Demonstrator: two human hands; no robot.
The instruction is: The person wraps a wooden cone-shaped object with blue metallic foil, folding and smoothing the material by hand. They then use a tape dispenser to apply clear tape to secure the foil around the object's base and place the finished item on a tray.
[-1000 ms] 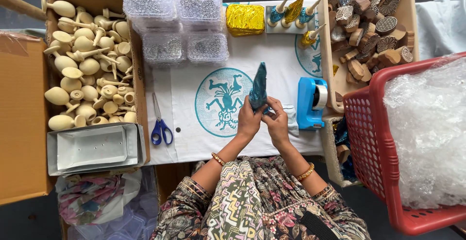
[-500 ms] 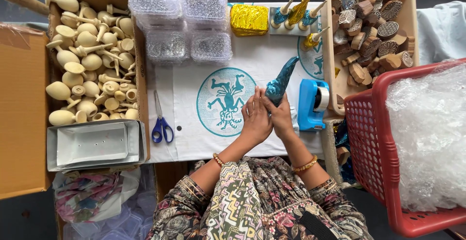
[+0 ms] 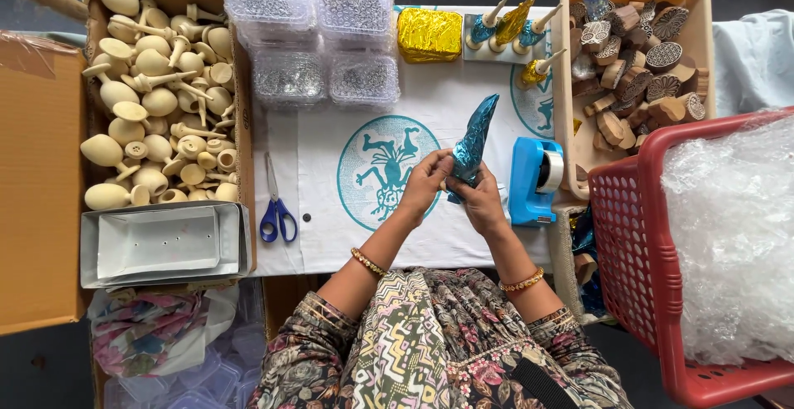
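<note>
A blue foil-wrapped cone (image 3: 475, 138) points up and away over the white printed cloth (image 3: 331, 169). Both hands grip its wide lower end. My left hand (image 3: 423, 184) pinches the foil from the left, and my right hand (image 3: 480, 200) holds it from the right and below. The thing inside the foil is hidden. A blue tape dispenser (image 3: 533, 181) stands just right of my right hand.
A cardboard box of pale wooden pieces (image 3: 157, 95) fills the left. Blue-handled scissors (image 3: 276, 200), clear lidded tubs (image 3: 314, 37), a gold foil packet (image 3: 429, 34), several wrapped pieces (image 3: 513, 28), a tray of carved wooden blocks (image 3: 633, 53) and a red basket (image 3: 653, 252) surround the cloth.
The blue foil cone has tilted from upright to leaning right, and both hands have shifted slightly to the right with it while working the foil at its base.
</note>
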